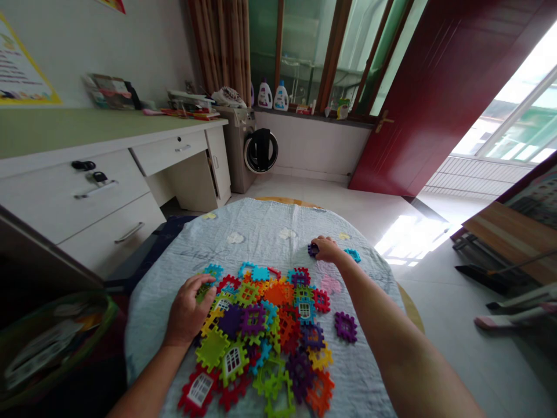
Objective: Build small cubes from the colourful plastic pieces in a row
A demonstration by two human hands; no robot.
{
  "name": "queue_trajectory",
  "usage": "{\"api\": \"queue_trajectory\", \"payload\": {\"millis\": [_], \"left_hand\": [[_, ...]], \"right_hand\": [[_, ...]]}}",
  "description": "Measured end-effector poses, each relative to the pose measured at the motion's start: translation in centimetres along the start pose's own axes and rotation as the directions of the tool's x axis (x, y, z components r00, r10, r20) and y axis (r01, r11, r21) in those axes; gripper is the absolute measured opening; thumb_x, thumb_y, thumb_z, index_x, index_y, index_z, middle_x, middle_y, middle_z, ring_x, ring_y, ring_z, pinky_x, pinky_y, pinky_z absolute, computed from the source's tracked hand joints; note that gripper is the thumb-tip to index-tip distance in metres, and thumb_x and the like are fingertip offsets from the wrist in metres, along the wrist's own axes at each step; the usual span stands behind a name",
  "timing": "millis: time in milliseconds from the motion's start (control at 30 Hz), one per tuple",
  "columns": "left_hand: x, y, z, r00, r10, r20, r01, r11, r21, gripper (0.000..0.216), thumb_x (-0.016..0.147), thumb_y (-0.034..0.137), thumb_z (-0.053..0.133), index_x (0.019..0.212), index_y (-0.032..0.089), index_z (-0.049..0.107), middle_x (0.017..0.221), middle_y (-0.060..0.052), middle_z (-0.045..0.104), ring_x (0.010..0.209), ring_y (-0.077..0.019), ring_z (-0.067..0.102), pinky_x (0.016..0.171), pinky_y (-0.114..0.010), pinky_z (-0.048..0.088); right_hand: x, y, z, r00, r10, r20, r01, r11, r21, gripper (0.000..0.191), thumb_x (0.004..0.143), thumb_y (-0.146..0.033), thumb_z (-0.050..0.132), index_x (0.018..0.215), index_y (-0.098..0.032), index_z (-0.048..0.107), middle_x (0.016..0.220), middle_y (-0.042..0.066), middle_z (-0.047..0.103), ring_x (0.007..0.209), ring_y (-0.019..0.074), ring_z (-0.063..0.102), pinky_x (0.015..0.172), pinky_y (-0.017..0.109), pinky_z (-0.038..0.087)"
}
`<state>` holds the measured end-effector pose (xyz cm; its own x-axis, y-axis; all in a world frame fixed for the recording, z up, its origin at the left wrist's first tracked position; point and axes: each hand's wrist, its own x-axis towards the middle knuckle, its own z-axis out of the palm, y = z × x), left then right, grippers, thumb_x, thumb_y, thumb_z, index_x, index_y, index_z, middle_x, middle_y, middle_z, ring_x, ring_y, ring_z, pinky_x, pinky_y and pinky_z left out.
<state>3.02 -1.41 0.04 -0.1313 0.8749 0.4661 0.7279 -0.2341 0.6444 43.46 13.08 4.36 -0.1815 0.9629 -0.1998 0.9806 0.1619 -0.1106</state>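
A heap of colourful toothed plastic building tiles (255,319) lies on the cloth-covered round table. My left hand (190,306) is at the heap's left edge, thumb and fingers curved around a green building tile (202,292) that they partly cover. Farther out, my right hand (327,248) is closed on a dark purple building tile (312,250) low over the cloth; its fingertips are partly hidden. Just right of that hand lies a light blue building tile (353,255). A separate purple building tile (345,327) rests between the heap and my right forearm.
The round table's pale blue cloth (261,232) carries a leaf and flower print. At left stand a white desk (104,186) and a bin (56,342). A washing machine (239,139) with its door open is ahead, and a red door (418,87) at right.
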Motion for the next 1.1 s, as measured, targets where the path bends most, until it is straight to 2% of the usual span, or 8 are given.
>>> {"api": "queue_trajectory", "payload": {"millis": [167,333,433,567,733,833,967,1100], "left_hand": [[0.1,0.2,0.0,1.000,-0.002,-0.004,0.002,1.000,0.004,0.029,0.082,0.045,0.051,0.092,0.020,0.064,0.102,-0.008,0.067,0.103,-0.0256,0.062,0.101,-0.042,0.046],[0.1,0.2,0.0,1.000,-0.006,0.001,0.006,1.000,0.002,0.029,0.081,0.045,0.052,0.091,0.021,0.064,0.103,-0.008,0.067,0.104,-0.0262,0.062,0.102,-0.042,0.046],[0.1,0.1,0.0,1.000,-0.012,0.003,0.012,1.000,0.001,0.028,0.081,0.045,0.052,0.091,0.021,0.064,0.103,-0.008,0.067,0.104,-0.0262,0.062,0.101,-0.042,0.046],[0.1,0.1,0.0,1.000,-0.010,0.010,0.010,1.000,0.004,0.029,0.081,0.044,0.051,0.092,0.021,0.064,0.103,-0.008,0.067,0.104,-0.0260,0.062,0.100,-0.042,0.047],[0.1,0.1,-0.1,1.000,-0.005,0.012,0.005,1.000,0.002,0.030,0.082,0.044,0.050,0.093,0.020,0.064,0.104,-0.009,0.066,0.105,-0.0264,0.062,0.101,-0.043,0.046],[0.2,0.3,-0.1,1.000,0.000,-0.001,0.000,1.000,0.000,0.030,0.082,0.044,0.051,0.092,0.019,0.064,0.105,-0.010,0.066,0.106,-0.0270,0.061,0.102,-0.044,0.045],[0.3,0.6,-0.2,1.000,-0.011,-0.027,0.012,1.000,0.006,0.030,0.081,0.044,0.051,0.090,0.019,0.065,0.105,-0.011,0.065,0.107,-0.0281,0.060,0.103,-0.045,0.044],[0.4,0.8,-0.3,0.999,-0.015,-0.036,0.016,1.000,0.001,0.029,0.080,0.044,0.051,0.090,0.020,0.064,0.105,-0.011,0.065,0.107,-0.0282,0.060,0.104,-0.046,0.044]], "right_hand": [[-0.5,1.6,-0.1,0.994,0.027,-0.106,-0.018,0.996,0.088,0.070,0.070,-0.021,0.069,0.137,-0.021,0.048,0.135,0.011,0.053,0.119,0.0285,0.050,0.096,0.037,0.038],[-0.8,2.9,-0.9,0.968,0.086,-0.236,-0.046,0.985,0.169,0.054,0.080,-0.023,0.057,0.134,-0.018,0.050,0.130,0.011,0.057,0.121,0.0237,0.051,0.104,0.038,0.034],[-0.9,2.4,-1.3,0.958,0.102,-0.267,-0.045,0.977,0.209,0.047,0.081,-0.023,0.056,0.127,-0.019,0.055,0.123,0.009,0.061,0.117,0.0236,0.054,0.104,0.039,0.035],[-1.7,0.4,-1.6,0.957,0.052,-0.284,0.022,0.968,0.251,0.041,0.080,-0.023,0.058,0.120,-0.018,0.061,0.121,0.010,0.064,0.115,0.0229,0.056,0.104,0.037,0.037],[-6.3,-2.2,-0.9,0.969,-0.080,-0.234,0.154,0.936,0.317,0.033,0.078,-0.019,0.057,0.111,-0.018,0.065,0.100,0.005,0.071,0.089,0.0172,0.064,0.082,0.028,0.047],[-10.3,-3.5,0.1,0.961,-0.200,-0.191,0.260,0.889,0.378,0.030,0.077,-0.018,0.058,0.106,-0.017,0.066,0.098,0.006,0.070,0.087,0.0168,0.063,0.076,0.027,0.047],[-14.5,-4.8,1.1,0.973,-0.136,-0.189,0.202,0.897,0.394,0.029,0.078,-0.019,0.057,0.106,-0.018,0.065,0.099,0.007,0.069,0.088,0.0175,0.062,0.079,0.029,0.046],[-15.7,-5.9,2.0,0.974,-0.096,-0.205,0.172,0.903,0.395,0.041,0.075,-0.016,0.060,0.116,-0.019,0.060,0.101,0.006,0.069,0.094,0.0191,0.062,0.085,0.032,0.045]]}}
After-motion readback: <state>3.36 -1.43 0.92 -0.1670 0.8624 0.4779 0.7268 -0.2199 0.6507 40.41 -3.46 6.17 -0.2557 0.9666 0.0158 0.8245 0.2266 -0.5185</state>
